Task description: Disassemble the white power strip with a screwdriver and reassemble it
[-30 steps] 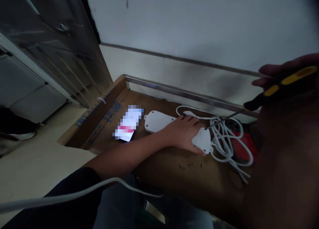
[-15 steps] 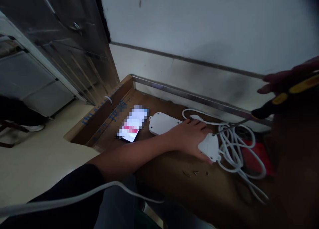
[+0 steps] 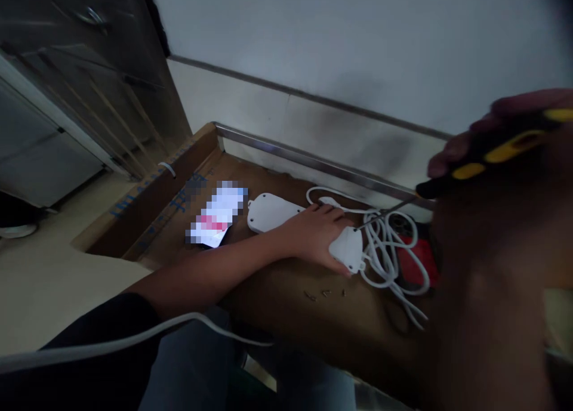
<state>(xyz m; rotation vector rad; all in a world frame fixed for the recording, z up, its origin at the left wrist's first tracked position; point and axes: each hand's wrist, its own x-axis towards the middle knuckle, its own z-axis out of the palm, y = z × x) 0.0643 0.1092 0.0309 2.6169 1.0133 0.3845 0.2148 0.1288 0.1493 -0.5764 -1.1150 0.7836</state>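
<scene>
My left hand (image 3: pixel 320 232) is wrapped across a long white power strip (image 3: pixel 271 213), lying face down with screw holes along its edge. Its fingers grip the far side and the thumb the near side. In my right hand (image 3: pixel 496 130) is a black and yellow screwdriver (image 3: pixel 474 169), held at a slant. The screwdriver's tip meets a corner hole at the strip's right end. A coiled white cable (image 3: pixel 380 250) lies just right of the strip. Several small screws (image 3: pixel 326 293) are on the cardboard in front of it.
A lit phone (image 3: pixel 217 214), partly blurred, lies left of the strip on the cardboard surface (image 3: pixel 277 286). A raised cardboard edge (image 3: pixel 143 205) bounds the left, and a metal rail (image 3: pixel 286 154) runs along the wall. Something red (image 3: pixel 416 262) sits beneath the cable.
The view has shifted, so the scene sits further left. More of my right hand and the screwdriver's handle shows. The tip stays at the corner hole, and my left hand keeps its grip.
</scene>
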